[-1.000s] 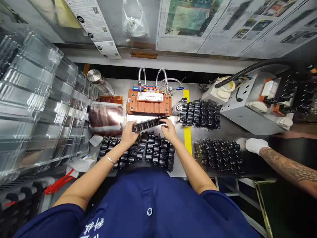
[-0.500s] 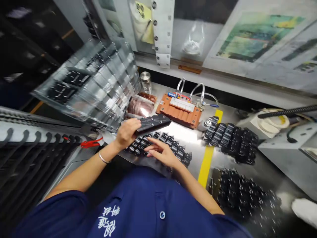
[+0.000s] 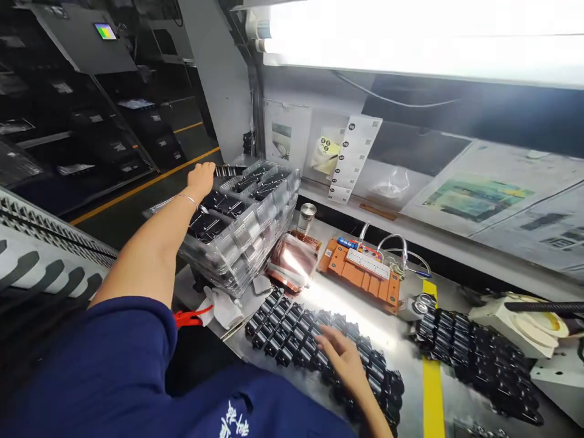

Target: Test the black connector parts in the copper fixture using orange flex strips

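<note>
My left hand [image 3: 201, 177] is stretched far out to the left, closed on the end of a long black part strip [image 3: 229, 171] at the top of a stack of clear plastic trays [image 3: 249, 228]. The top tray has black parts in its compartments. My right hand [image 3: 341, 356] lies low on the bench with its fingers spread, resting on a batch of black parts [image 3: 292, 331] laid in rows.
An orange fixture [image 3: 362, 272] with metal handles stands behind the black parts. A steel bottle [image 3: 306, 219] and a shiny bag [image 3: 292, 263] sit beside the trays. A second batch of black parts [image 3: 474, 359] lies past a yellow stripe [image 3: 432, 377]. A grey conveyor [image 3: 41, 261] runs at the left.
My left hand carried the black strip from above the bench up and out to the top tray of the stack. My right hand let go of it and dropped onto the black parts. The view swung left.
</note>
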`<state>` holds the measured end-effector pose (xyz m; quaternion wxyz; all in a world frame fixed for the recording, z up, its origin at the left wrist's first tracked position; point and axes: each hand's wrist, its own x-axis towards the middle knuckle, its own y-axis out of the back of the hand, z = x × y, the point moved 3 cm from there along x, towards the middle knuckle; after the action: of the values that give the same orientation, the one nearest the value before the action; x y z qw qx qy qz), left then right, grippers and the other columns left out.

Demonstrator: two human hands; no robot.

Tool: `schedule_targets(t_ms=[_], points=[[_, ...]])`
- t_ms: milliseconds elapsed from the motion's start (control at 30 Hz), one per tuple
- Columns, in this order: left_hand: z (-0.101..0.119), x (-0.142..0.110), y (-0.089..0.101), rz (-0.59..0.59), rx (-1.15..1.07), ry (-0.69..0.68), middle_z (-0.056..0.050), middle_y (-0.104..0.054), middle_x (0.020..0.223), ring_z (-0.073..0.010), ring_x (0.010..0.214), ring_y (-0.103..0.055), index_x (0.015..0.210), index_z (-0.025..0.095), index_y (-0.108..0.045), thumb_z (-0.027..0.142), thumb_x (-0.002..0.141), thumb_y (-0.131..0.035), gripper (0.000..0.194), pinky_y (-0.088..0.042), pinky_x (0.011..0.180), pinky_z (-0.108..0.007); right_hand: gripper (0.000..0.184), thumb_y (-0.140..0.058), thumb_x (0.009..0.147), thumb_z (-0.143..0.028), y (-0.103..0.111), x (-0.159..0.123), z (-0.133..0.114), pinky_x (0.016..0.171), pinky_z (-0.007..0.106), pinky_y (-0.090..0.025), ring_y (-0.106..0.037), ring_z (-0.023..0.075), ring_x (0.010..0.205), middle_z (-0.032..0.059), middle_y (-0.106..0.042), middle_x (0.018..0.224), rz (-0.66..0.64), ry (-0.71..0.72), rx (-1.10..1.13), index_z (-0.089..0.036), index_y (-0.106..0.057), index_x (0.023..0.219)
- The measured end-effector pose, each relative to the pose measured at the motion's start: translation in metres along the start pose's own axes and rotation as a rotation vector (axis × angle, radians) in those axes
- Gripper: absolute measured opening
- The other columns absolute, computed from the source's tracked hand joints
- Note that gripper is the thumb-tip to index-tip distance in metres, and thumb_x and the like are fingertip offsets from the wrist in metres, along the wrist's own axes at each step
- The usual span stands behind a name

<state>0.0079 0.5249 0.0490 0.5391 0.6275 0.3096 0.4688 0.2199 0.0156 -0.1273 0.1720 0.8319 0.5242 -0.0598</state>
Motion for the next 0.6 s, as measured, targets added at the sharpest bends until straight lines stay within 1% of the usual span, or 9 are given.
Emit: schedule_targets(t_ms=[67, 133, 200, 233, 300, 367, 433, 533, 600], points=[[-0.008, -0.004, -0.003, -0.035, 0.029, -0.100, -0.022, -0.055, 0.131, -0.0350, 0.132, -0.041, 0.118, 0.009, -0.059, 0.008, 0.087, -0.040, 0.037, -0.031, 0.105, -0.061, 0.035, -0.062, 0.078, -0.052, -0.026, 0.014, -0.029, 0.077, 0.047, -0.059, -0.072, 0.0300, 0.081, 0.0084, -0.076, 0.088, -0.040, 0.100, -0.127, -0.024, -0.075, 0.096], [-0.016, -0.025, 0.003, -0.010, -0.056, -0.186, -0.017, -0.056, 0.133, -0.0329, 0.132, -0.042, 0.119, 0.013, -0.061, 0.014, 0.088, -0.045, 0.035, -0.025, 0.110, -0.060, 0.029, -0.058, 0.083, -0.047, -0.051, 0.033, -0.068, 0.078, 0.045, -0.059, -0.071, 0.0283, 0.084, 0.0082, -0.076, 0.090, -0.058, 0.251, -0.251, -0.024, -0.074, 0.090], [-0.024, -0.066, 0.013, 0.087, -0.244, -0.232, -0.013, -0.055, 0.136, -0.0294, 0.131, -0.044, 0.127, 0.016, -0.057, 0.026, 0.091, -0.049, 0.038, -0.025, 0.113, -0.053, 0.025, -0.054, 0.087, -0.042, -0.079, 0.056, -0.114, 0.078, 0.044, -0.058, -0.070, 0.0262, 0.083, 0.0082, -0.075, 0.088, -0.047, 0.477, -0.339, -0.025, -0.072, 0.088], [-0.028, -0.093, 0.015, 0.161, -0.349, -0.234, -0.012, -0.053, 0.138, -0.0273, 0.132, -0.044, 0.131, 0.017, -0.053, 0.032, 0.093, -0.047, 0.042, -0.027, 0.114, -0.049, 0.024, -0.053, 0.089, -0.041, -0.094, 0.068, -0.139, 0.079, 0.044, -0.057, -0.070, 0.0254, 0.083, 0.0086, -0.075, 0.088, -0.025, 0.614, -0.372, -0.025, -0.071, 0.090], [-0.034, -0.157, 0.010, 0.367, -0.535, -0.161, -0.014, -0.049, 0.142, -0.0241, 0.135, -0.041, 0.138, 0.017, -0.045, 0.036, 0.096, -0.038, 0.046, -0.028, 0.115, -0.044, 0.024, -0.054, 0.089, -0.039, -0.128, 0.090, -0.186, 0.088, 0.047, -0.053, -0.066, 0.0264, 0.097, 0.0114, -0.073, 0.100, 0.007, 0.902, -0.437, -0.024, -0.069, 0.101], [-0.033, -0.219, -0.013, 0.559, -0.674, -0.042, -0.018, -0.038, 0.149, -0.0241, 0.141, -0.033, 0.147, 0.015, -0.029, 0.037, 0.098, -0.033, 0.054, -0.026, 0.117, -0.045, 0.034, -0.057, 0.087, -0.040, -0.168, 0.109, -0.222, 0.098, 0.050, -0.046, -0.059, 0.0286, 0.114, 0.0144, -0.068, 0.115, -0.092, 1.121, -0.570, -0.021, -0.064, 0.114], [-0.022, -0.262, -0.050, 0.547, -0.744, 0.032, -0.023, -0.018, 0.158, -0.0274, 0.148, -0.016, 0.153, 0.013, -0.010, 0.041, 0.097, -0.036, 0.068, -0.020, 0.119, -0.048, 0.042, -0.057, 0.085, -0.042, -0.205, 0.123, -0.243, 0.095, 0.049, -0.047, -0.060, 0.0295, 0.110, 0.0159, -0.069, 0.110, -0.260, 1.261, -0.750, -0.016, -0.062, 0.118], [-0.002, -0.281, -0.095, 0.418, -0.823, 0.112, -0.021, 0.003, 0.160, -0.0301, 0.147, 0.006, 0.154, 0.011, 0.009, 0.048, 0.095, -0.032, 0.081, -0.010, 0.121, -0.052, 0.041, -0.050, 0.085, -0.039, -0.236, 0.138, -0.249, 0.070, 0.039, -0.050, -0.064, 0.0232, 0.072, 0.0106, -0.070, 0.076, -0.416, 1.338, -0.950, -0.011, -0.066, 0.110], [0.005, -0.277, -0.108, 0.387, -0.832, 0.136, -0.015, 0.013, 0.160, -0.0281, 0.145, 0.013, 0.152, 0.015, 0.019, 0.048, 0.095, -0.031, 0.082, -0.005, 0.122, -0.049, 0.038, -0.046, 0.084, -0.035, -0.241, 0.144, -0.250, 0.058, 0.034, -0.046, -0.058, 0.0190, 0.057, 0.0068, -0.066, 0.064, -0.406, 1.357, -0.969, -0.011, -0.068, 0.104]])
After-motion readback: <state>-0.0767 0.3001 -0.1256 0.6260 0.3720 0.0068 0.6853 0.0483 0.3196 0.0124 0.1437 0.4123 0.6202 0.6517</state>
